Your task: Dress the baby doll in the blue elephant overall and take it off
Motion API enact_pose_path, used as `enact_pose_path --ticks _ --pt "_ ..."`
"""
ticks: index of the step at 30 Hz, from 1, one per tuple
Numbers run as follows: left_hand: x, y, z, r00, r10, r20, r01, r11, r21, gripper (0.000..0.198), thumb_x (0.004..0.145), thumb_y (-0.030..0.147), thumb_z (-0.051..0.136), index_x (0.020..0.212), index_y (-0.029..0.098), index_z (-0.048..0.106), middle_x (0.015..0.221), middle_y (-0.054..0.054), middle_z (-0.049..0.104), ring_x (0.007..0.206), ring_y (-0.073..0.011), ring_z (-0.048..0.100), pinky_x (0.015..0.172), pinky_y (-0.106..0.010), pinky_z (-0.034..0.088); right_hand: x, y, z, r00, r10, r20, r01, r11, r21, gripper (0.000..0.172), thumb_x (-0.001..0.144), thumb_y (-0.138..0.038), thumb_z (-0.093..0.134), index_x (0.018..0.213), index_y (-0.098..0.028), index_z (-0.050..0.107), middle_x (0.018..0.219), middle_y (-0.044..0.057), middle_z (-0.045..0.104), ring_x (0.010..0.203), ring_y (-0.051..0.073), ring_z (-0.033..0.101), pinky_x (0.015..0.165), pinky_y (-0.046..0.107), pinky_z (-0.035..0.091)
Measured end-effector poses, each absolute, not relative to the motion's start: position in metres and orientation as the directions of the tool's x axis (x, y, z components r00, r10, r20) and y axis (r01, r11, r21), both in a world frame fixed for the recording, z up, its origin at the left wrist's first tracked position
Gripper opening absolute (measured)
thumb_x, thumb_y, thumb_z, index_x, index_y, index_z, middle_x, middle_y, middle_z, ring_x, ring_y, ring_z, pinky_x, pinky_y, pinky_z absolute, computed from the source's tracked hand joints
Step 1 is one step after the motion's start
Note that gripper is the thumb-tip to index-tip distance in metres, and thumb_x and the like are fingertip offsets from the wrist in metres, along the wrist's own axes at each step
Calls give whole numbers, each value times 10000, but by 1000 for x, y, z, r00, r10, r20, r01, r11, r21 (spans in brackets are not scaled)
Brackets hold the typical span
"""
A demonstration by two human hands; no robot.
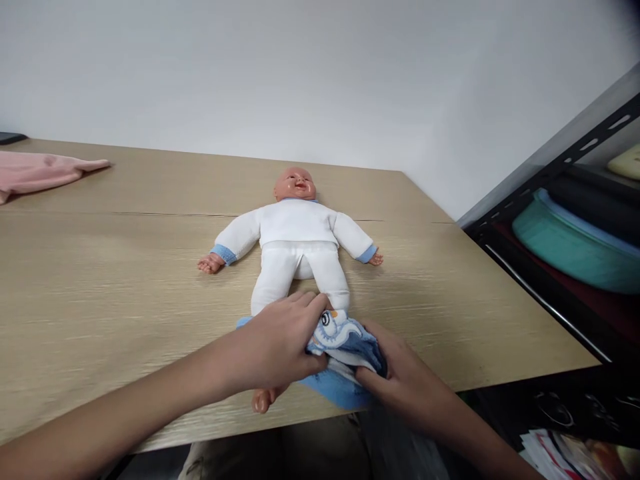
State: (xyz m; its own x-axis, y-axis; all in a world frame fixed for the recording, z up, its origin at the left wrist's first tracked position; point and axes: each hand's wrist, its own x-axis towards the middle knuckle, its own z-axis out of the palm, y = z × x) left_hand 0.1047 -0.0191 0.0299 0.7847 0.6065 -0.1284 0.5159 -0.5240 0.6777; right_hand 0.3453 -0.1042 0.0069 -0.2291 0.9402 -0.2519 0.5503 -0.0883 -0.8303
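A baby doll [299,223] in a white top and white pants with blue cuffs lies on its back, head away from me. At its foot end I hold a bunched blue and white cloth garment [345,337] with an embroidered eye. My left hand [287,333] is closed on the garment's left side, thumb below, and covers part of the doll's lower legs. From the right, my right hand [400,367] pinches the garment's opposite edge. One bare doll foot [263,399] shows under my left wrist; the other foot is hidden by the cloth.
The wooden table [125,280] ends close to my lap. A pink cloth [45,175] lies at the far left, near a dark flat object [11,138]. On the right, a black metal shelf [545,293] holds a teal basin [575,240]. A white wall stands behind.
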Motion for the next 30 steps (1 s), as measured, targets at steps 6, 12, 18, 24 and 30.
enact_pose_path --ticks 6,12,18,24,30 --pt "98 -19 36 766 602 -225 503 -343 793 432 845 231 695 1239 251 519 1119 -45 686 960 -286 687 758 -371 479 334 -118 2 -167 939 -300 349 -229 -909 512 813 -192 678 1308 -250 559 1220 48 728 1085 264 686 927 383 534" --pt "98 -25 21 749 660 -63 422 -401 813 314 922 171 631 1215 232 536 1138 -57 723 1013 -281 700 823 -381 495 319 -125 -12 -83 984 -155 347 -117 -931 528 793 -150 676 1300 -261 580 1355 74 638 1277 286 641 1073 414 532" --pt "98 -28 18 703 709 48 323 -379 867 335 964 107 588 1274 232 571 1219 -49 745 1001 -234 725 846 -354 547 312 -128 -14 -34 999 14 487 29 -873 489 807 -136 648 1276 -260 705 1520 103 560 1469 310 569 1170 419 526" --pt "96 -28 15 709 695 119 249 -404 880 596 929 44 579 1469 294 558 1510 -63 653 1317 -265 681 1066 -405 563 309 -126 -3 -107 994 4 480 55 -876 444 813 -179 659 1232 -264 777 1248 70 769 1138 297 746 954 376 629" --pt "93 -28 13 745 660 98 322 -485 813 651 955 198 704 1571 302 519 1600 -99 625 1385 -328 666 1122 -495 564 318 -129 -7 -36 996 -85 377 -65 -924 527 781 -185 698 1297 -269 766 1135 52 837 1000 297 788 871 382 646"
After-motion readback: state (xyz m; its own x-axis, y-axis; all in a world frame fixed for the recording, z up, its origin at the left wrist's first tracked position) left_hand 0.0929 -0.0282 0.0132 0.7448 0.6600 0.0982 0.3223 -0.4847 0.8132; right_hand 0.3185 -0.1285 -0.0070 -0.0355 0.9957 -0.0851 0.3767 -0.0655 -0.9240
